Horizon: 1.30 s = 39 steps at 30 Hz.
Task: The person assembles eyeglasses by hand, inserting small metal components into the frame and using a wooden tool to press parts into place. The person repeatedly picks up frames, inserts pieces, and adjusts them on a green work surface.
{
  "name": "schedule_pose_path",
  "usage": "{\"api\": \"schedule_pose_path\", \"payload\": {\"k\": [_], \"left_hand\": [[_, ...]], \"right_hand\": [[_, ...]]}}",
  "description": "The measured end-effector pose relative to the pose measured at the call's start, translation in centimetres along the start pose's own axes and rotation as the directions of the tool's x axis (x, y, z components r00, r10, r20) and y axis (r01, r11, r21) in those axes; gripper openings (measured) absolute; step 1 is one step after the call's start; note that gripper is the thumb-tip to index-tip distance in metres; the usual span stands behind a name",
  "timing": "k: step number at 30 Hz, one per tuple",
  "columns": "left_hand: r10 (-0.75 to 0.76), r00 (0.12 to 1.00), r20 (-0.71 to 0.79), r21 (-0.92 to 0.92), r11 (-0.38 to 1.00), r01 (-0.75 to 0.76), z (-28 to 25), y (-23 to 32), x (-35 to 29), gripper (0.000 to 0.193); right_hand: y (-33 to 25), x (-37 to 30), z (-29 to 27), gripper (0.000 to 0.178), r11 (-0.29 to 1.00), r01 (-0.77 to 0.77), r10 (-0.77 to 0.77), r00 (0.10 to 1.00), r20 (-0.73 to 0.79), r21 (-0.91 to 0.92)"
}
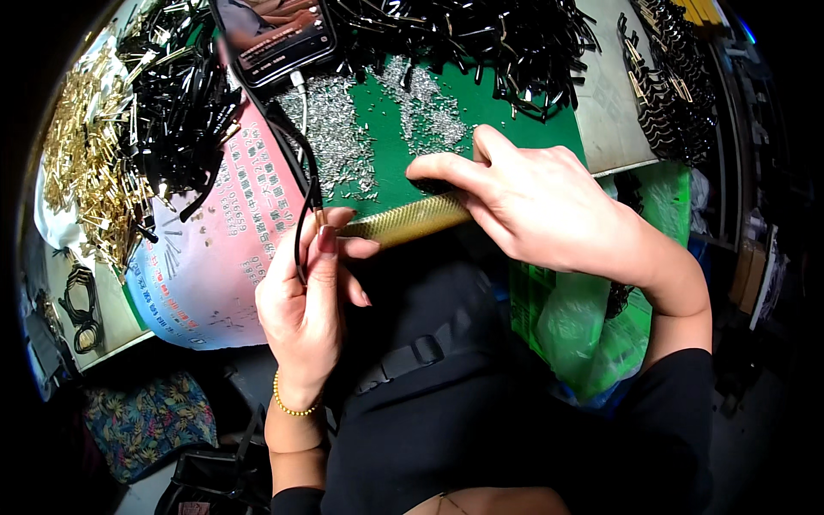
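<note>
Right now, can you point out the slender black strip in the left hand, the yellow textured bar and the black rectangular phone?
Slender black strip (314, 190), head view: its stretch above the hold.
Yellow textured bar (416, 221), head view: middle of its visible length.
Black rectangular phone (279, 39), head view: on its screen.

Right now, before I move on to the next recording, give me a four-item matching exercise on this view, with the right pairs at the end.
Things:
1. Phone
2. Small silver pieces
3. Left hand
4. Bead bracelet

Place or state:
A. Gold-coloured, around the left wrist
B. Plugged into a white cable
C. Holding thin black pieces
D. Scattered over the green surface

Right pairs: 1-B, 2-D, 3-C, 4-A
</note>
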<state>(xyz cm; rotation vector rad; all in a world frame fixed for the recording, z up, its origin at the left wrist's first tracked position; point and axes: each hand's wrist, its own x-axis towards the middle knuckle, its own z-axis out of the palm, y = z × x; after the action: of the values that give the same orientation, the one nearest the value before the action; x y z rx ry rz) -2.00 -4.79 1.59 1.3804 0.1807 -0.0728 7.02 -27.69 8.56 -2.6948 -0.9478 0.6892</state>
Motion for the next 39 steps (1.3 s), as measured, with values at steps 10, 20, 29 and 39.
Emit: {"api": "schedule_pose_path", "payload": {"k": [10, 20, 29, 39], "left_hand": [[-0.036, 0.999, 0.023, 0.013, 0.999, 0.036, -0.4, 0.1, 0.1, 0.029], [0.575, 0.79, 0.211, 0.784, 0.383, -0.488, -0.6, -1.9, 0.8, 0.032], [0.371, 0.914, 0.165, 0.788, 0.508, -0.348, -1.3, -0.9, 1.0, 0.031], [0.436, 0.866, -0.244, 0.442, 0.845, -0.301, -4.8, -1.7, 2.2, 0.026]], "right_hand": [[-3.8, 2.0, -2.2, 0.044, 0.378, -0.388, -0.079, 0.891, 0.447, 0.84], [-2.9, 2.0, -1.8, 0.051, 0.257, -0.4, -0.106, 0.893, 0.438, 0.88], [-1.9, 0.5, 1.3, 0.046, 0.957, 0.198, -0.147, 0.961, -0.232, 0.211], [3.6, 9.7, -6.7, 0.037, 0.948, -0.26, 0.052, 0.691, -0.721, -0.182]]}}
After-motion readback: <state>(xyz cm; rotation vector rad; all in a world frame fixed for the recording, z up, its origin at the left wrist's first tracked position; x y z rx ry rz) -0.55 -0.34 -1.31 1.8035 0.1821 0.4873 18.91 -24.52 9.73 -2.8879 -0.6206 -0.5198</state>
